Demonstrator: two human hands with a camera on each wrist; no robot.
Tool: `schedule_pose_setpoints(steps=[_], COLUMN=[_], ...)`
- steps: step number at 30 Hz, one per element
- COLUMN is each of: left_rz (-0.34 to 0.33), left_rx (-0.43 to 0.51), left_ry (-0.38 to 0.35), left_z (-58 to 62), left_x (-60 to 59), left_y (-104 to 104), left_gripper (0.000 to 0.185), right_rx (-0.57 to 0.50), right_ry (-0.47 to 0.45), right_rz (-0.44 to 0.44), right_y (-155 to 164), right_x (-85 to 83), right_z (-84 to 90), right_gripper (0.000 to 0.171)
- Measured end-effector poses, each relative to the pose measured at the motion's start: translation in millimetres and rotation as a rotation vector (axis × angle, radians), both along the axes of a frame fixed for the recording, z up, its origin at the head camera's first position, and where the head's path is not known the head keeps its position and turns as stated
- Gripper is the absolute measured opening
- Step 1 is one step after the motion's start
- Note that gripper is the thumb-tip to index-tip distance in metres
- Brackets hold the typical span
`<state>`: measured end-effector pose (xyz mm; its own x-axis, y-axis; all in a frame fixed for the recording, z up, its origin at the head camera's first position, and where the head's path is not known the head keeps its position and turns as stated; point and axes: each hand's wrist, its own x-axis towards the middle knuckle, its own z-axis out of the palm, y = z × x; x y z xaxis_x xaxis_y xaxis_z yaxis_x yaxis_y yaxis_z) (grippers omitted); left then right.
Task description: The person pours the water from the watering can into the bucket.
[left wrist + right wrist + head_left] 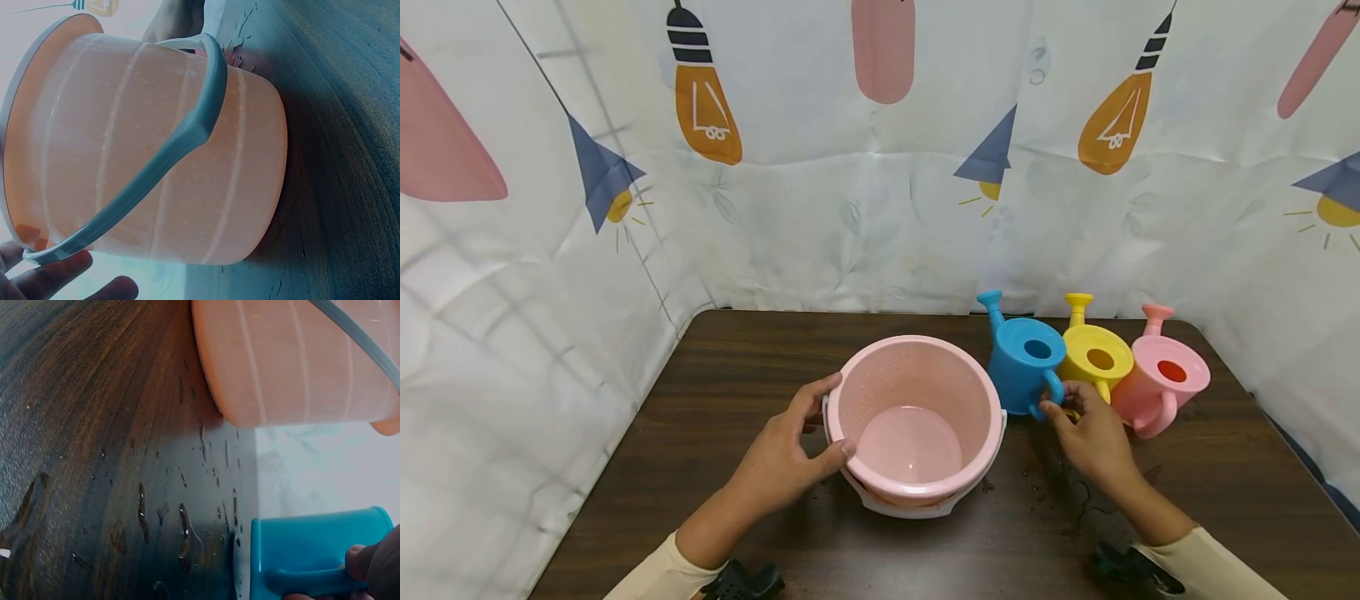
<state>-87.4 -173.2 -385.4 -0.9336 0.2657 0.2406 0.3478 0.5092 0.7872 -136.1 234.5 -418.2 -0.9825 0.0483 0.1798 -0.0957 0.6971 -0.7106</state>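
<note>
A pink bucket point(910, 342) stands upright on the dark wooden table, its pale handle point(150, 175) hanging down on the near side. My left hand point(767, 475) holds the bucket's left rim, thumb over the edge and fingers along the outside. To the right of the bucket stand a blue watering can point(1009, 375), a yellow watering can point(1078, 375) and a pink watering can point(1131, 400), side by side with spouts pointing away. My right hand point(1097, 442) pinches the blue can's handle point(312, 581) between thumb and fingers; the can stands upright.
Water drops and small puddles point(184, 531) wet the table point(737, 367) in front of the cans. A printed white cloth point(865, 225) hangs behind the table and along its sides. Dark straps with devices point(748, 579) sit at both wrists.
</note>
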Motion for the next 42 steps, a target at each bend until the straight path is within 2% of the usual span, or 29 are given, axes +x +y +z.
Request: schedule_pose_setpoints(steps=[6, 16, 24, 30, 33, 37, 42], left_rz=[-0.009, -0.002, 0.003, 0.008, 0.009, 0.012, 0.007], left_rx=[-0.001, 0.002, 0.005, 0.003, 0.001, -0.001, 0.008], left_ry=[0.017, 0.003, -0.013, -0.014, -0.018, -0.020, -0.020], left_z=[-0.1, 1.5, 1.8, 1.4, 1.4, 1.2, 0.6], left_x=[-0.2, -0.9, 0.2, 1.2, 1.4, 1.4, 1.2], left_y=[0, 0, 0, 0, 0, 0, 0], left_gripper=[0.075, 0.075, 0.075, 0.075, 0.075, 0.076, 0.075], right_rx=[-0.018, 0.007, -0.004, -0.001, 0.011, 0.068, 0.089], right_ry=[-0.025, -0.035, -0.074, -0.002, 0.052, 0.107, 0.138], right_rz=[-0.016, -0.020, -0.036, -0.045, -0.060, -0.123, -0.233], right_y=[-2, -6, -6, -3, 0, 5, 11], right_x=[-1.3, -5.4, -2.8, 6.8, 11.8, 17.9, 23.3], right_z=[-4.6, -10.2, -11.5, -7.4, -3.9, 0.6, 4.1], right_gripper=[0.033, 0.031, 0.041, 0.048, 0.046, 0.041, 0.038])
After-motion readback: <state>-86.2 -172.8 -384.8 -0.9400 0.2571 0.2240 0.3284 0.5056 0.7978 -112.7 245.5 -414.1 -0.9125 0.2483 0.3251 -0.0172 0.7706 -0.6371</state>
